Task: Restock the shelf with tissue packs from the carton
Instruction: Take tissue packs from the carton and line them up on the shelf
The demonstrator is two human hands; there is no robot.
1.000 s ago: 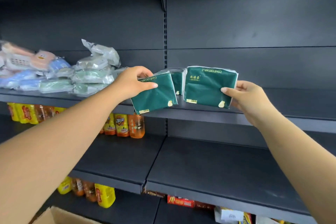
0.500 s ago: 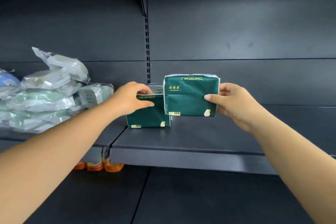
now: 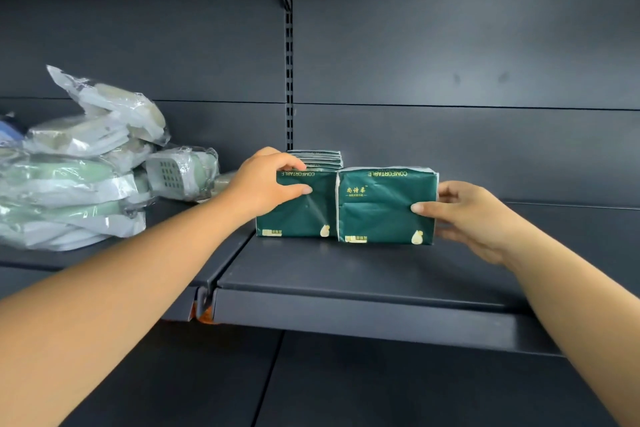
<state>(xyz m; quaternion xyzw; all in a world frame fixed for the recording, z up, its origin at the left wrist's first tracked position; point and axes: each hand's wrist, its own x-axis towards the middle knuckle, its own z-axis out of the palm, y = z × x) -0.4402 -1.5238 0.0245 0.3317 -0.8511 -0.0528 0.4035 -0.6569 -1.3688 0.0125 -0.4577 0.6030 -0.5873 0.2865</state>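
Two dark green tissue packs stand upside down, side by side, on the dark grey shelf [image 3: 346, 274]. My left hand [image 3: 266, 184] grips the left pack [image 3: 304, 215] at its top left corner, thumb on the front. My right hand [image 3: 464, 215] holds the right pack [image 3: 384, 208] by its right edge, thumb on the front face. Both packs rest on the shelf board and touch each other. Behind the left pack stands a row of several more green packs [image 3: 317, 159], of which only the tops show. The carton is out of view.
A heap of clear-wrapped pale green and white goods [image 3: 83, 166] fills the shelf's left section. An upright slotted post [image 3: 289, 80] divides the back panel. The shelf runs bare to the right of the packs. A lower dark shelf [image 3: 381, 388] lies below.
Both packs have come down from mid-air onto the shelf board and now stand upright side by side. My head has moved closer and raised, so the lower shelves dropped out of view.
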